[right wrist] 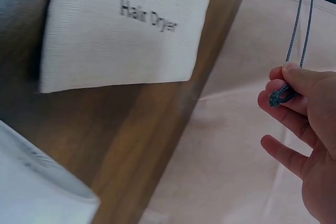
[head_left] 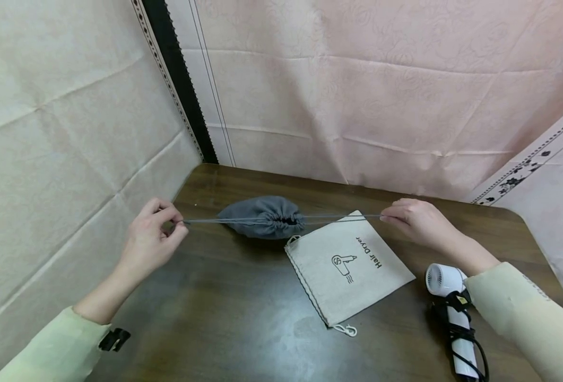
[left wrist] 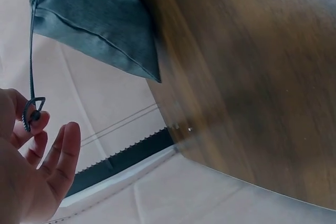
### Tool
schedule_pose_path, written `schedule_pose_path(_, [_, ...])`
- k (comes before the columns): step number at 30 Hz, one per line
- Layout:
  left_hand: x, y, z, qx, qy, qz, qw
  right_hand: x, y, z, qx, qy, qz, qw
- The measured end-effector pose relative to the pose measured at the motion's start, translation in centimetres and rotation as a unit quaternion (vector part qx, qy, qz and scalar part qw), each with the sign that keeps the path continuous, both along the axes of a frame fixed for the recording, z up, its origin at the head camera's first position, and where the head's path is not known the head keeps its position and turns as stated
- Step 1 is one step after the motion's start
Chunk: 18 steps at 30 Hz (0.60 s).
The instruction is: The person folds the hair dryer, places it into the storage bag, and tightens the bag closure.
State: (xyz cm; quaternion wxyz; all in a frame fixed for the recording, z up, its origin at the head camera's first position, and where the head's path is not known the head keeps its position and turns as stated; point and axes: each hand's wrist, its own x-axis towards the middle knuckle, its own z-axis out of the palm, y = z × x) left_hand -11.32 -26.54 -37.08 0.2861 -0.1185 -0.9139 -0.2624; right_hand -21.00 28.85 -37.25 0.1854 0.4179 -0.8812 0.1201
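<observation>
A dark grey drawstring pouch (head_left: 257, 212) hangs between the hands near the back of the table, its gathered mouth facing right and partly open. The cords run taut to both sides. My left hand (head_left: 149, 236) pinches the knotted end of the left drawstring (left wrist: 32, 66) between thumb and forefinger. On the other side my right hand (head_left: 419, 220) pinches the right drawstring (right wrist: 295, 24), its knot showing below the fingertips. A cream cloth bag (head_left: 350, 286) printed "Hair Dryer" lies flat on the table, below the right cord. What the pouch contains is hidden.
A white hair dryer (head_left: 445, 278) with its black cord wound round the handle lies at the right, beside the right sleeve (head_left: 520, 313). The brown wooden table (head_left: 224, 318) meets cloth-covered walls (head_left: 381, 106) at the back and left.
</observation>
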Motion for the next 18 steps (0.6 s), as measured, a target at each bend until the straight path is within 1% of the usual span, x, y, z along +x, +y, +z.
schedule_pose_path(6, [0.4, -0.8, -0.2, -0.029, 0.006, 0.021, 0.9993, 0.7, 0.8, -0.9, 0.009, -0.025, -0.012, 0.9996])
schedule_pose_path(10, [0.7, -1.4, -0.1, -0.042, 0.008, 0.033, 0.9986, 1.0, 1.1, -1.3, 0.006, -0.02, -0.01, 0.9997])
schedule_pose_path(12, [0.7, -1.6, -0.1, -0.045, 0.002, 0.036, 0.9984, 1.1, 1.0, -1.4, 0.006, -0.016, -0.002, 0.9999])
schedule_pose_path(15, [0.7, -1.8, -0.2, -0.048, -0.018, 0.041, 0.9978, 1.6, 0.6, -1.8, 0.008, -0.013, 0.008, 0.9998])
schedule_pose_path(18, [0.6, -2.1, -0.5, -0.053, -0.042, 0.05, 0.9965, 2.1, 0.0, -2.4, 0.014, -0.025, 0.017, 0.9994])
